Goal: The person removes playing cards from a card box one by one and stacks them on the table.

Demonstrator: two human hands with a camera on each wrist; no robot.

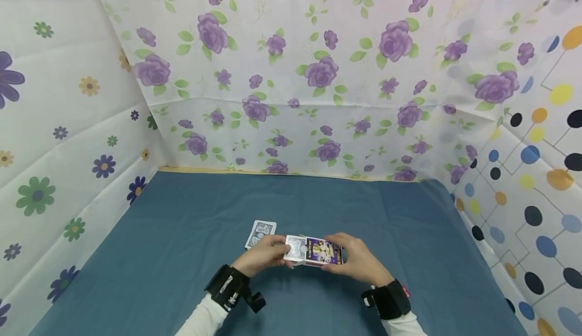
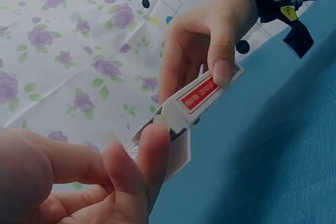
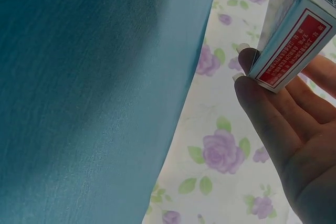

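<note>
Over the table my right hand grips a purple-printed playing-card box by its right end, thumb and fingers on opposite edges. From the box's left end stick out playing cards with a grey-white patterned back; my left hand pinches them. In the left wrist view the box's narrow side shows a red label, and the left fingers partly hide the cards. The right wrist view has the box between the right fingers. Just beyond the left hand lies another pile of cards, back up.
A blue cloth covers the table. Behind it hangs a purple-flowered curtain, with patterned sheets on the left and right. Each wrist wears a black strap with a camera mount.
</note>
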